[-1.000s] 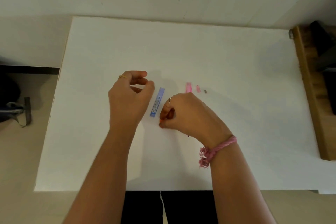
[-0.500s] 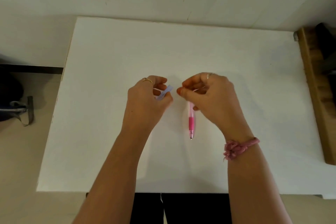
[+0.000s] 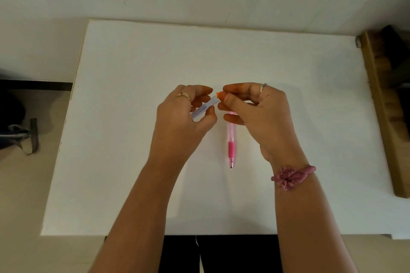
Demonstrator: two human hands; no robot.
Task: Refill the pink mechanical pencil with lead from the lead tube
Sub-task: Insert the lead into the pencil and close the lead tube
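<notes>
From the head camera, both hands are raised a little over a white table (image 3: 137, 62), meeting near its middle. The left hand (image 3: 182, 117) pinches the lead tube (image 3: 205, 107) between thumb and fingers; the tube is a slim, pale blue-white container with a printed label, tilted so its upper end points up and to the right. What is inside it cannot be made out. The right hand (image 3: 255, 106) closes its thumb and forefinger on a small orange cap (image 3: 218, 95) sitting right at the tube's upper end; whether the cap is seated on the tube or just off it cannot be told. The other fingers of the right hand are curled in.

The pink mechanical pencil (image 3: 231, 146) lies flat on the table just below the right hand, apart from both hands, its tip pointing toward the person and its top end hidden under the right hand's fingers. Its upper barrel is clear pink, its grip a darker pink.

A ring (image 3: 183, 96) shows on the left hand, another ring (image 3: 263, 86) on the right, and a pink braided wristband (image 3: 292, 176) circles the right wrist
</notes>
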